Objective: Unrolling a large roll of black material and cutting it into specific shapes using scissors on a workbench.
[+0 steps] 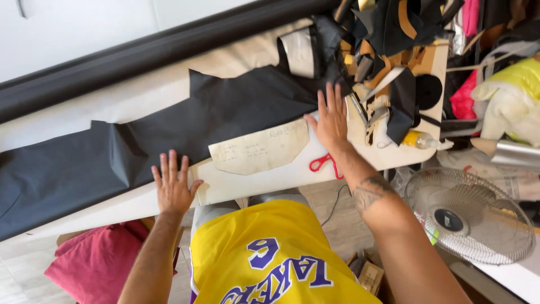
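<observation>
Counts, head view:
- hands: 2, left hand (171,186) and right hand (330,121), both flat with fingers spread, on the table (253,186)
- black fabric sheet (169,135): 1
- paper pattern (260,149): 1
- dark fabric roll (152,53): 1
- red-handled scissors (322,163): 1 pair
- fan (469,217): 1
- bottle with yellow liquid (419,139): 1
- red cushion (95,262): 1
- scrap pile (394,50): 1 heap, pieces too tangled to count

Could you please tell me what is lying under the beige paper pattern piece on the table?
The paper pattern lies partly on the black fabric and partly on the pale table. How far the fabric's edge runs beneath it is hidden.
</observation>
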